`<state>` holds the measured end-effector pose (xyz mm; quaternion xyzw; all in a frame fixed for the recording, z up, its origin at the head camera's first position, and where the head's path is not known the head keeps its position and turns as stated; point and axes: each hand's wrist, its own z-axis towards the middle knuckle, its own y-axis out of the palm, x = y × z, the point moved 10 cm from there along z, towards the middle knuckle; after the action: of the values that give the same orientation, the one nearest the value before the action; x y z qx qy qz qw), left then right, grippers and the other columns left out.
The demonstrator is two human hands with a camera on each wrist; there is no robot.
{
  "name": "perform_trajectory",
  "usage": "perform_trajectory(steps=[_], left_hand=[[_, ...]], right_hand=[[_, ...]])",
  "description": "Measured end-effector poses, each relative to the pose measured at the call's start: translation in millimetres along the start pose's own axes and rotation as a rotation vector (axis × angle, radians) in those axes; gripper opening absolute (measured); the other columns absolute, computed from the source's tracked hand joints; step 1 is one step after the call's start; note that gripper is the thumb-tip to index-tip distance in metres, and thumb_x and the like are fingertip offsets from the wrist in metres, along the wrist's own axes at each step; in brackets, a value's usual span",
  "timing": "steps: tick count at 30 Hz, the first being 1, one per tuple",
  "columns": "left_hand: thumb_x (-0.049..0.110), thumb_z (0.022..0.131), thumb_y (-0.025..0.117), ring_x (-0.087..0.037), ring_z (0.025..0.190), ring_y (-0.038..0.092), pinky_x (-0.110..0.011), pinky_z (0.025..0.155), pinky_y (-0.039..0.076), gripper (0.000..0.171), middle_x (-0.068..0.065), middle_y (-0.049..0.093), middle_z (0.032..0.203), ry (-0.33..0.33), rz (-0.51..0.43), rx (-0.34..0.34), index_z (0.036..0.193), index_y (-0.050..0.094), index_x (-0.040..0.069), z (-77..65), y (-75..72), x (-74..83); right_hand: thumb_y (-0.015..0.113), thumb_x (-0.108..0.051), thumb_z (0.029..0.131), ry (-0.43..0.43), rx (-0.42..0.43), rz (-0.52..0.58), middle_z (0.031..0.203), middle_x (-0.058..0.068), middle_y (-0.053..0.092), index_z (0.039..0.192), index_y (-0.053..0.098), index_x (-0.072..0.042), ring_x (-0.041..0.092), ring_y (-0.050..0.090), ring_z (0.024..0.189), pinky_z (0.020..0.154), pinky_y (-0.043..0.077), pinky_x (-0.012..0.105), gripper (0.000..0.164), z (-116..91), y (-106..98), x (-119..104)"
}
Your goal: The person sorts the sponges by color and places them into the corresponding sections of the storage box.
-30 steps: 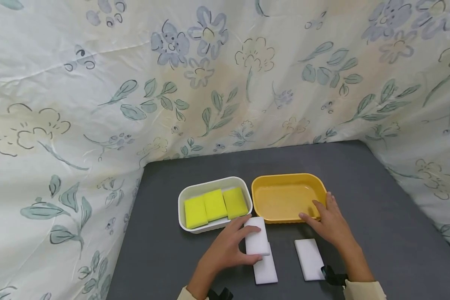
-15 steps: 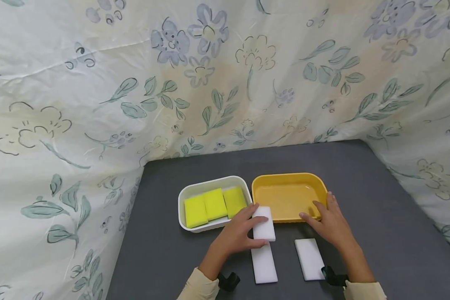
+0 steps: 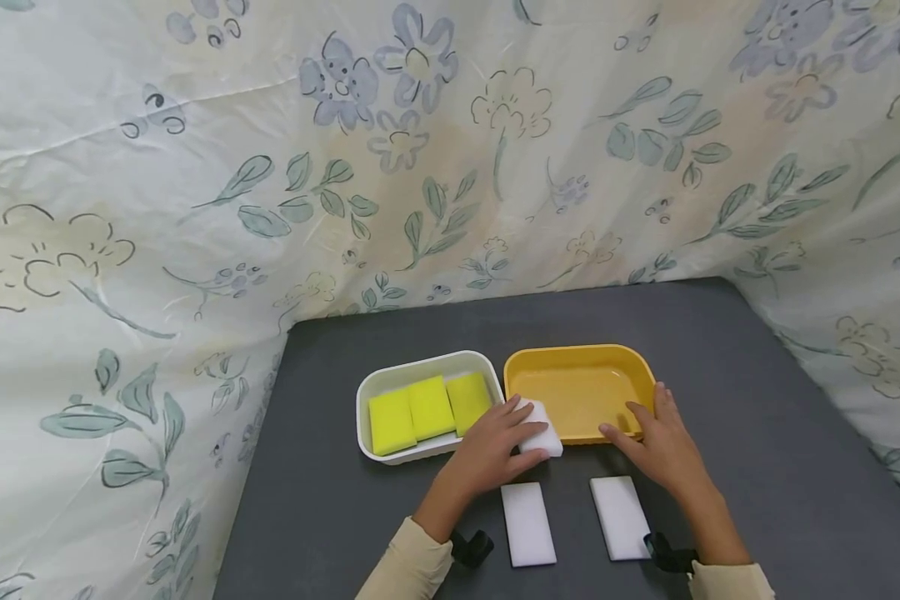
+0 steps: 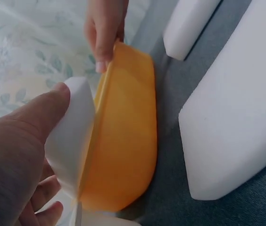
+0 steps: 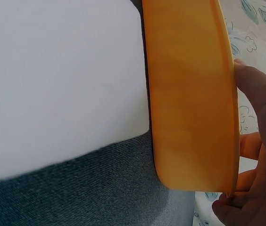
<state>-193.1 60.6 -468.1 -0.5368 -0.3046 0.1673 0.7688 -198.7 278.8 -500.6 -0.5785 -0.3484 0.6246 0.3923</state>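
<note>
My left hand (image 3: 486, 451) pinches a white sponge (image 3: 542, 432) between thumb and fingers, at the near left corner of a yellow tray (image 3: 570, 390). In the left wrist view this white sponge (image 4: 70, 136) is tilted up beside the tray's rim and overlaps it. My right hand (image 3: 662, 446) holds the tray's near right corner, thumb at the front rim and fingers along the right end. From the right wrist, the thumb of the right hand (image 5: 265, 117) shows right at the rim. The visible tray floor is bare.
Left of the yellow tray stands a white tray (image 3: 424, 367) with yellow sponges (image 3: 431, 408) side by side in it. Two more white sponges lie on the dark table: a left one (image 3: 528, 525) and a right one (image 3: 619, 518). A floral cloth (image 3: 450, 167) hangs behind and at the sides.
My left hand has carried the white sponge forward and right, from over the left sponge on the table to the yellow tray's corner. The right hand has kept its place.
</note>
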Motion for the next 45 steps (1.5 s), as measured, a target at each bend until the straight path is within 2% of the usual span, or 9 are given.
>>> perform_trajectory(steps=[7,12,19,26,29,33,37,45], left_hand=[[0.041,0.092,0.048,-0.016,0.118,0.045,-0.037,0.099,0.031,0.036,0.001,0.054,0.123,0.006,0.033,0.023,0.121,0.058,0.023,10.6,-0.9,-0.3],[0.039,0.092,0.049,-0.016,0.113,0.049,-0.042,0.098,0.032,0.033,0.001,0.057,0.119,0.009,0.046,0.059,0.119,0.060,0.023,13.7,-1.6,-1.9],[0.032,0.093,0.049,-0.010,0.113,0.049,-0.047,0.100,0.027,0.027,0.006,0.059,0.116,-0.010,0.077,0.055,0.116,0.063,0.026,21.4,4.8,-9.7],[0.025,0.086,0.062,-0.005,0.089,0.056,-0.037,0.093,0.037,0.012,0.014,0.064,0.090,0.011,0.056,0.184,0.093,0.071,0.024,30.2,-5.8,-10.3],[0.026,0.088,0.058,-0.005,0.086,0.056,-0.041,0.096,0.035,0.013,0.014,0.063,0.088,-0.013,0.077,0.141,0.094,0.070,0.024,32.7,-2.4,-11.5],[0.030,0.092,0.050,-0.005,0.094,0.054,-0.047,0.100,0.027,0.020,0.015,0.063,0.094,-0.058,0.112,0.035,0.099,0.069,0.026,35.7,7.7,-14.4],[0.035,0.094,0.043,-0.008,0.102,0.052,-0.051,0.101,0.021,0.027,0.015,0.062,0.099,-0.072,0.149,-0.050,0.099,0.068,0.028,37.3,17.3,-14.2],[0.048,0.094,0.032,-0.010,0.107,0.048,-0.050,0.104,0.012,0.038,0.013,0.059,0.091,-0.123,0.187,-0.136,0.091,0.063,0.026,36.6,32.1,-19.9]], right_hand=[[0.055,-0.056,0.082,-0.027,0.010,0.005,0.143,0.033,0.003,0.119,0.050,0.010,0.044,-0.001,0.131,0.090,0.018,0.066,0.076,0,0,-4],[0.055,-0.056,0.082,-0.020,0.018,0.008,0.144,0.031,0.002,0.119,0.051,0.009,0.045,0.000,0.130,0.089,0.018,0.067,0.075,1,-2,-5],[0.054,-0.057,0.081,-0.015,0.016,-0.001,0.143,0.032,0.004,0.118,0.052,0.009,0.046,0.003,0.130,0.090,0.019,0.067,0.076,1,0,-6],[0.055,-0.056,0.082,-0.014,0.035,0.007,0.144,0.031,0.003,0.117,0.052,0.010,0.045,0.002,0.131,0.091,0.018,0.066,0.075,1,-2,-6],[0.055,-0.055,0.082,-0.011,0.029,0.010,0.143,0.032,0.005,0.117,0.052,0.011,0.042,-0.001,0.131,0.091,0.017,0.066,0.075,1,-3,-7],[0.055,-0.055,0.082,-0.007,0.021,0.009,0.143,0.032,0.005,0.118,0.051,0.011,0.042,-0.002,0.131,0.091,0.017,0.066,0.074,1,-4,-8],[0.054,-0.055,0.082,0.002,0.015,0.007,0.143,0.032,0.004,0.118,0.051,0.011,0.042,-0.003,0.131,0.091,0.017,0.066,0.075,1,-3,-8],[0.055,-0.055,0.082,0.007,0.022,0.006,0.144,0.031,0.003,0.116,0.052,0.011,0.044,0.001,0.131,0.091,0.017,0.067,0.074,1,-5,-11]])
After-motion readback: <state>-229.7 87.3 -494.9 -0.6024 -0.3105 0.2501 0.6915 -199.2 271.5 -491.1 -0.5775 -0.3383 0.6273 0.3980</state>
